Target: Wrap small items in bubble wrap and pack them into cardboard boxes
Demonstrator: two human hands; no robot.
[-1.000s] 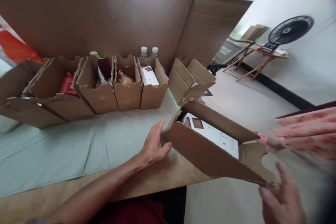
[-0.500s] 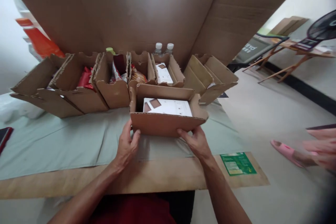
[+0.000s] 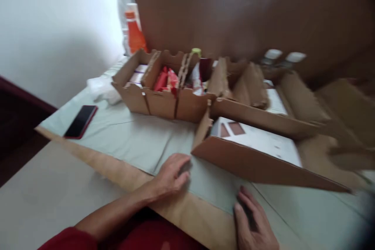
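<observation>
Fingers (image 3: 185,159) of both hands have let go, and I see nothing held. The left hand (image 3: 168,175) is loosely curled, thumb and forefinger parted, just beside the near left corner of a long cardboard box (image 3: 252,160); blur keeps me from telling whether a fingertip brushes it. The right hand (image 3: 254,222), also curled and empty, is nearer the camera than the box's long side and apart from it.

Half a second ago both hands held that box. Now it appears to rest alone on the pale green cloth (image 3: 158,134), a white carton (image 3: 260,142) lying inside. I take that to mean the setting-down is done, or nearly so, with the box in front of the others.

Behind it runs a row of smaller boxes (image 3: 159,103); I cannot tell whether the front one touches them. From the left I make out a white pack (image 3: 137,74), red packets (image 3: 166,80) and, farther right, another carton (image 3: 277,101). Two bottle caps (image 3: 273,53) show behind the row, and an orange bottle (image 3: 135,35) stands past its left end. My view has swung left, bringing a dark phone (image 3: 79,122) fully in, on the cloth.
</observation>
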